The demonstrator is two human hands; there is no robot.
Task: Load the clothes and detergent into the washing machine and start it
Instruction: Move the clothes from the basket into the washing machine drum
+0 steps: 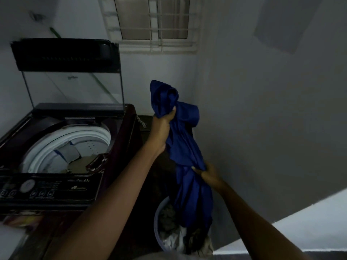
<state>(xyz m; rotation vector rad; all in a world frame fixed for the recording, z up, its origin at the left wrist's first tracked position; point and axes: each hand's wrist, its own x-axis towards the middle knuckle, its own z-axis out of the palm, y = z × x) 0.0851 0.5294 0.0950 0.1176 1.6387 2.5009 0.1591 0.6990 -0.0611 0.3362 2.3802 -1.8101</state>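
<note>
A dark blue garment [185, 139] hangs in the air above a round laundry basket [157, 218] full of mixed clothes. My left hand [163, 126] grips the bunched top of the garment, raised to the right of the washing machine. Lower down, my right hand [207, 175] pinches the cloth at its middle. The top-loading washing machine [116, 147] stands at the left with its glass lid [75, 87] raised. Its white drum [75, 145] shows some light cloth inside. No detergent is in view.
The machine's control panel [47, 188] with a round dial faces me at the lower left. A barred window [153, 23] is on the far wall. A grey wall closes the right side, and the basket sits in the narrow gap between it and the machine.
</note>
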